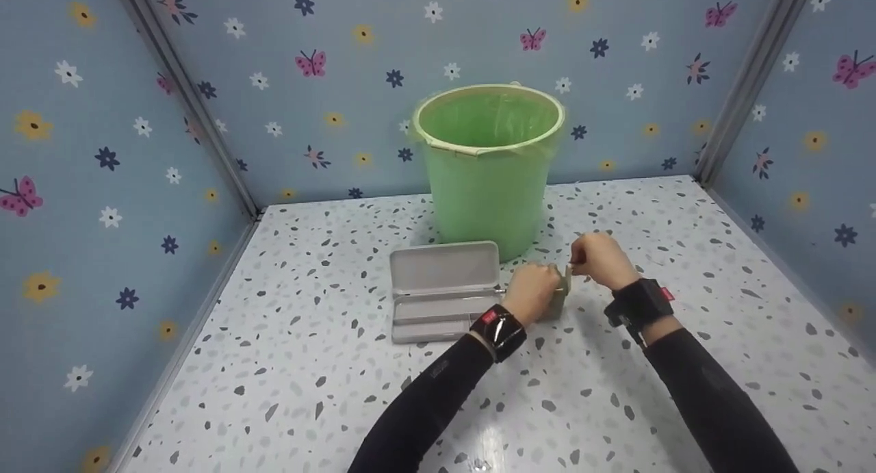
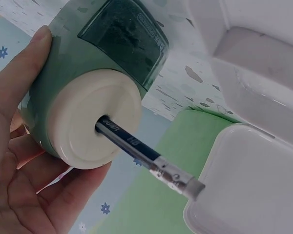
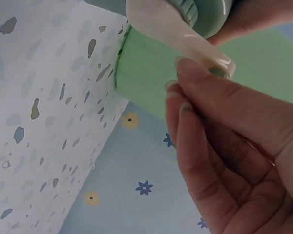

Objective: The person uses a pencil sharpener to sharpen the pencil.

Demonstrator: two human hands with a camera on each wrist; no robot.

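My left hand (image 1: 534, 291) grips a green crank pencil sharpener (image 2: 63, 53) by its body, thumb on one side and fingers on the other. A dark pencil (image 2: 136, 148) is stuck into the hole in its cream front, its eraser end pointing out. A dark see-through shavings bin (image 2: 124, 39) forms one side of the sharpener. Off the back extends a cream crank (image 3: 171, 34). At the crank's outer end, my right hand (image 1: 602, 257) pinches with thumb and curled fingers; the knob there is mostly hidden behind the thumb.
Left of the sharpener, an open grey pencil case (image 1: 445, 267) lies on the speckled table (image 1: 308, 404), lid raised toward the back. Behind it stands a light green bin (image 1: 486, 192) with a liner. Flowered panels (image 1: 328, 96) enclose the back and both sides.
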